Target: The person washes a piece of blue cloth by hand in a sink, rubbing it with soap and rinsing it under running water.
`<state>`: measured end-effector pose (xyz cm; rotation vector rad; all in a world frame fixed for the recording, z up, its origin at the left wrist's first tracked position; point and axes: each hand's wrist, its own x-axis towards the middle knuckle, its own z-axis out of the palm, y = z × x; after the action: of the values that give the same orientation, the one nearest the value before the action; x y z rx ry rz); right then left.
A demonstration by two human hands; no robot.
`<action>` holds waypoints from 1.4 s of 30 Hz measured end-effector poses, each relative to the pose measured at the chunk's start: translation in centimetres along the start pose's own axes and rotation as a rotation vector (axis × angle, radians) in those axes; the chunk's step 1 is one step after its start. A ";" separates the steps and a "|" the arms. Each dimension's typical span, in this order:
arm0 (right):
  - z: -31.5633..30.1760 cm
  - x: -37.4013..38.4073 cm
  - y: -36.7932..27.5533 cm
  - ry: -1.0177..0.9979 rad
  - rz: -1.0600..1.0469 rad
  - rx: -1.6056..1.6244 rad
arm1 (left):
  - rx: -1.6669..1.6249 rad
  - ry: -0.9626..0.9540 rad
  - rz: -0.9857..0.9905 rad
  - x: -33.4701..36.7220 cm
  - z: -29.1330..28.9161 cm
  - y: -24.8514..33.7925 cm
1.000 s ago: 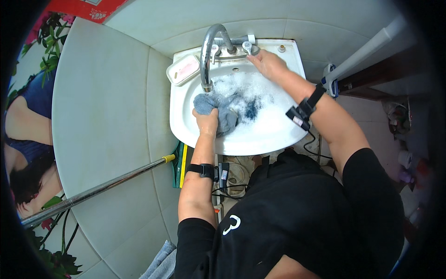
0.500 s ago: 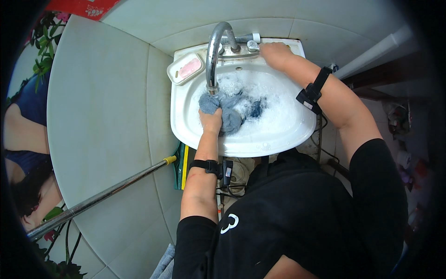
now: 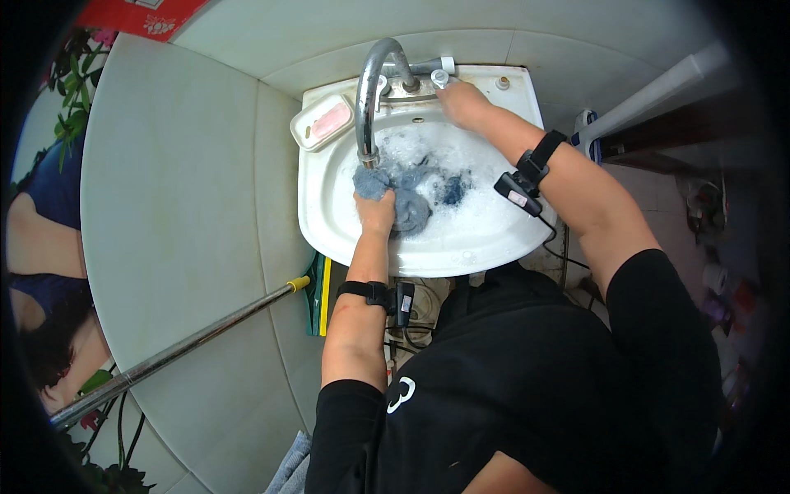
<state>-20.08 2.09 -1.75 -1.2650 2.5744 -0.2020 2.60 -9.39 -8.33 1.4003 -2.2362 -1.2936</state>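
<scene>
we stood over the white washbasin (image 3: 329, 222), and everything else sat around it. our left hand (image 3: 376, 212) was clenched on a wad of grey-blue cloth (image 3: 405, 202) in the basin, pressing it right under the spout of the curved metal tap (image 3: 372, 90), seemingly so the water would fall on it. more dark cloth lay in the foam (image 3: 461, 210) at the basin's middle. our right hand (image 3: 462, 103) rested at the tap handle (image 3: 439, 77) on the basin's back rim; we cannot tell whether its grip was closed around it. a pink soap in its dish (image 3: 322, 122) sat on the basin's back left corner, within reach. a metal pole (image 3: 177, 350) leaned well left of the basin.
</scene>
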 end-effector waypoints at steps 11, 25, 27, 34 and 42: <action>10.2 -3.0 -4.8 -0.204 0.326 0.573 | 0.058 0.101 -0.011 -2.0 0.0 1.8; 11.5 -2.4 -4.7 -0.056 0.009 0.260 | 0.983 -0.365 0.599 -1.4 -1.4 4.3; 11.4 -1.8 -4.6 -0.180 -0.005 0.189 | 0.955 -0.342 0.600 -1.6 -1.4 4.2; 13.3 -0.6 -4.5 -0.223 0.159 0.273 | 0.899 -0.333 0.549 -1.7 -1.5 4.1; 11.3 -1.1 -6.2 -0.303 0.077 0.155 | 0.858 -0.304 0.575 -1.7 -1.6 3.7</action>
<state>-11.44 -0.87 -10.88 -1.0497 2.2962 -0.1755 2.09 -8.30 -4.05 0.5956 -3.2617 -0.3603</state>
